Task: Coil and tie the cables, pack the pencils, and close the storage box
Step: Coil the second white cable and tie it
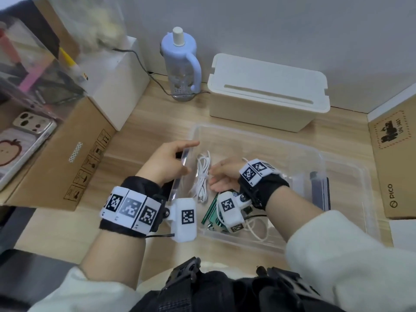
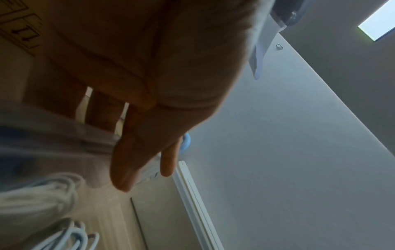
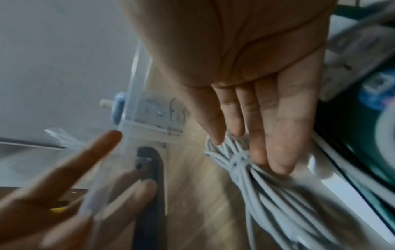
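A clear plastic storage box (image 1: 258,140) stands open on the wooden desk. My left hand (image 1: 186,156) pinches its left wall, thumb inside and fingers outside; in the left wrist view my left hand (image 2: 138,152) fills the frame. Inside the box lies a coiled, tied white cable (image 1: 203,176). My right hand (image 1: 216,174) hovers just right of it with straight fingers. In the right wrist view my right hand (image 3: 245,143) is open right over the tied cable (image 3: 239,162). A green pencil pack (image 1: 212,210) and a second white cable (image 1: 258,233) lie at the box's near end.
A white lidded box (image 1: 267,93) and a blue bottle (image 1: 182,64) stand behind the storage box. A cardboard box (image 1: 74,158) lies left, with phones (image 1: 29,124) on it. Another cardboard box (image 1: 396,158) sits right. A dark object (image 1: 319,190) lies by the box's right wall.
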Available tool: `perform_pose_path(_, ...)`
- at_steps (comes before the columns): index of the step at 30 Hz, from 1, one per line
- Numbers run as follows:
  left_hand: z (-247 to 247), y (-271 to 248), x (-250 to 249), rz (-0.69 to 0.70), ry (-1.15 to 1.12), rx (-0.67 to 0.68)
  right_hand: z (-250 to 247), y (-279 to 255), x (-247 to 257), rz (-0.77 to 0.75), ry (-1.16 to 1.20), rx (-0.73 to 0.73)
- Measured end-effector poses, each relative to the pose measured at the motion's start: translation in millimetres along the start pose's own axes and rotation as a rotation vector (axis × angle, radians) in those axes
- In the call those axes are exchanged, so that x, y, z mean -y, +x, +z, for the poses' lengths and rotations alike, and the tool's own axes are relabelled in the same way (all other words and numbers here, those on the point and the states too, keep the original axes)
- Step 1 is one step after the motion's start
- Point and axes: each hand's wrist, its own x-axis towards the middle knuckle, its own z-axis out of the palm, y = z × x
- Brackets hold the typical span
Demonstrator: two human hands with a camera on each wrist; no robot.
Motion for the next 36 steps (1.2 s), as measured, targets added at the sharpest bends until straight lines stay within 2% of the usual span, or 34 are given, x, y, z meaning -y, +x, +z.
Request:
perform_pose_path(4,0.9,-1.1,0.3,-0.007,-0.001,0.004,-22.2,-16.7,1.3,-0.107,-0.027,-0.038)
perform_pose_path(7,6.4,-7.1,-14.8,0.053,0.251,-0.083,-44.1,-32.2,-1.6,-0.218,-0.114,-0.164)
perform_pose_path(8,9.6,-9.7,-23.9,0.1,0.265,-0.1,-51.6,-38.3,-4.6,-0.247,-0.128,-0.223)
perform_pose_path(9,13.9,-12.2,-33.9,0.146,0.22,-0.076,-58.3,-44.5,-8.6,-0.268,-0.138,-0.264)
perform_pose_path(11,27.4,-13.2,-52.6,0.189,0.036,0.085,-69.0,-56.4,-18.5,-0.283,-0.168,-0.274)
perform_pose_path(14,55.2,1.1,-63.9,0.13,-0.091,0.393,-74.2,-62.6,-32.3,-0.249,-0.229,-0.216)
perform_pose_path(16,80.4,17.6,-60.9,0.044,-0.066,0.492,-74.8,-59.6,-41.7,-0.211,-0.224,-0.225)
perform_pose_path(21,121.8,55.3,-42.1,-0.18,0.048,0.457,-82.4,-44.3,-56.4,-0.166,0.056,-0.319)
perform_pose_path(25,128.1,63.4,-32.2,-0.253,-0.266,0.49,-77.1,-37.0,-62.6,-0.133,0.101,-0.218)
perform_pose_path(28,122.8,57.7,-37.2,-0.187,-0.379,0.528,-77.9,-38.1,-64.6,-0.199,0.13,-0.222)
perform_pose_path(30,112.9,53.7,-42.9,-0.096,-0.428,0.486,-81.8,-41.5,-64.0,-0.298,0.151,-0.319)
perform_pose_path(33,93.1,40.2,-54.0,0.094,-0.491,0.454,-80.5,-58.7,-60.6,-0.467,0.308,-0.443)
perform_pose_path(34,86.2,33.6,-58.7,0.159,-0.515,0.461,-77.0,-66.8,-58.4,-0.539,0.341,-0.429)
perform_pose_path(36,73.0,20.0,-68.2,0.278,-0.601,0.46,-67.6,-84.9,-52.6,-0.674,0.311,-0.28)
